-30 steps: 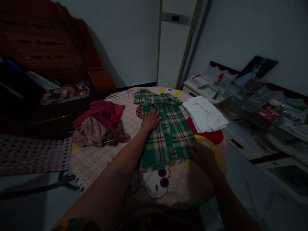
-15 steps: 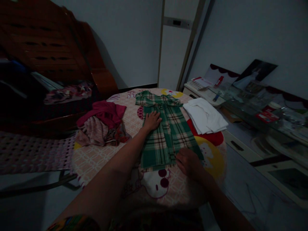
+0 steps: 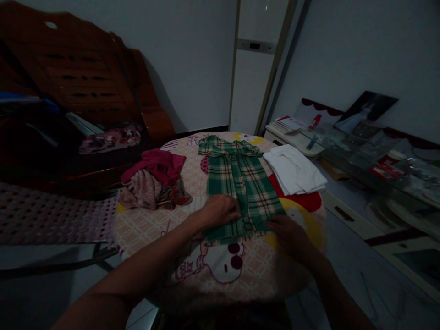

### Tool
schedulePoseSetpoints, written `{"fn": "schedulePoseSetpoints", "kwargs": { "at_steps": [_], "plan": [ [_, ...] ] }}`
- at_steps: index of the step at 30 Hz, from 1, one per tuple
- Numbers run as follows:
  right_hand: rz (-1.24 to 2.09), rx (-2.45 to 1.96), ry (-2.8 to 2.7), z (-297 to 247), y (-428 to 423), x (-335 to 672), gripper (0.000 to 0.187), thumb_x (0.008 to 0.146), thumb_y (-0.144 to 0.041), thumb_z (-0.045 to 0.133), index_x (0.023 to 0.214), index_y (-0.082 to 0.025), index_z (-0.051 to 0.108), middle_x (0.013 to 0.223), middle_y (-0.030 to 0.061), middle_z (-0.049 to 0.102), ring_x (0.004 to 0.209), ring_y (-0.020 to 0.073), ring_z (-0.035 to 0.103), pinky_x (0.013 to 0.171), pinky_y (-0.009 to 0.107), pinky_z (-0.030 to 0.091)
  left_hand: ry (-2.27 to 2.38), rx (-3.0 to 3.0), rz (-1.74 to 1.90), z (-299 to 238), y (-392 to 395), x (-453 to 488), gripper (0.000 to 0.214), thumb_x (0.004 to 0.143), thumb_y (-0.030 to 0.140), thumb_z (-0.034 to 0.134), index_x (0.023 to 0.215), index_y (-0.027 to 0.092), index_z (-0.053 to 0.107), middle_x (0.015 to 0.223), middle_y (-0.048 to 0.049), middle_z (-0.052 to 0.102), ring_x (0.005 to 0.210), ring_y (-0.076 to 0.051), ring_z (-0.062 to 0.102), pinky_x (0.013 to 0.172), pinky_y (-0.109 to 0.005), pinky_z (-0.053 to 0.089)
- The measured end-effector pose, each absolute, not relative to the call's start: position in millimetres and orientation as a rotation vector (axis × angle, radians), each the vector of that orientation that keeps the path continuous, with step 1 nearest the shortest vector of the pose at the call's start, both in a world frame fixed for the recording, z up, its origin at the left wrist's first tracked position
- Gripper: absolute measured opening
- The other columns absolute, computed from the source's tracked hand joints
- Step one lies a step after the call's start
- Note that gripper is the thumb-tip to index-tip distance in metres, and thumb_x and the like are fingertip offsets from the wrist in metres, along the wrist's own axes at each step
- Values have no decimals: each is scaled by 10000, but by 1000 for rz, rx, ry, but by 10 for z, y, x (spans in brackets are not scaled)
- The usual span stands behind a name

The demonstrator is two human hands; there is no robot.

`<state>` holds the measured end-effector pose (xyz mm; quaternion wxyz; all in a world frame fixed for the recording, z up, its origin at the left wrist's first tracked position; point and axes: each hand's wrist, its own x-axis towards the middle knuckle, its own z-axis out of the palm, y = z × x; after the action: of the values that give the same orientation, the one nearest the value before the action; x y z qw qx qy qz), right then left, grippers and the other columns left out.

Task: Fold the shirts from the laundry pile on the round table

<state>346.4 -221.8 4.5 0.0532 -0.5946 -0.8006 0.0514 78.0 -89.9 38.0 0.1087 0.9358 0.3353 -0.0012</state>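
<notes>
A green plaid shirt [image 3: 225, 176] lies spread front up on a round table, its collar end folded or bunched at the far side. My left hand [image 3: 218, 211] rests on the lower left of the shirt, with its fingers bent and closed at the front edge near the middle. At the shirt's lower right corner, my right hand [image 3: 286, 231] pinches the hem between thumb and fingers. The underside of both hands is hidden.
A patterned cloth [image 3: 144, 233] covers the table [image 3: 261, 275]. Crumpled clothes [image 3: 156, 176] lie on the left, a folded white garment [image 3: 294, 168] on the right. Beyond stand a wooden chair [image 3: 85, 78], a woven seat [image 3: 58, 215] and a glass-topped cabinet [image 3: 347, 156] with clutter.
My left hand has slid from flat on the shirt's upper part down toward the hem, its fingers now bent. My right hand has shifted right along the hem to the corner.
</notes>
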Motion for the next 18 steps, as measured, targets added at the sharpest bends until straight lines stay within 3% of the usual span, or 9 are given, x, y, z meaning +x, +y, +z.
{"fn": "schedulePoseSetpoints", "kwargs": {
  "at_steps": [6, 11, 18],
  "plan": [
    [-181, -1693, -2459, -234, -2184, 3434, 470, 817, -5, 497, 1191, -186, 716, 1151, 142, 684, 968, 239, 609, 843, 365, 503, 813, 2841, -190, 330, -1307, 703, 458, 757, 449, 775, 1108, 184, 644, 1079, -109, 709, 925, -288, 686, 695, -346, 526],
    [-271, -1607, -2495, -243, -2132, 3413, 433, 791, -8, 516, 1140, -167, 717, 1085, 140, 684, 931, 234, 597, 808, 347, 499, 887, 2901, -199, 199, -1498, 741, 191, 864, 195, 580, 1037, 143, 642, 1059, -133, 670, 947, -279, 656, 682, -350, 535],
    [-279, -1509, -2531, -276, -2192, 3511, 545, 759, 13, 481, 1231, -168, 684, 1203, 146, 660, 996, 243, 593, 827, 366, 497, 900, 2912, -201, 109, -1641, 693, 274, 888, 160, 552, 1150, 121, 620, 1083, -149, 645, 974, -277, 624, 663, -334, 536]
  ]
}}
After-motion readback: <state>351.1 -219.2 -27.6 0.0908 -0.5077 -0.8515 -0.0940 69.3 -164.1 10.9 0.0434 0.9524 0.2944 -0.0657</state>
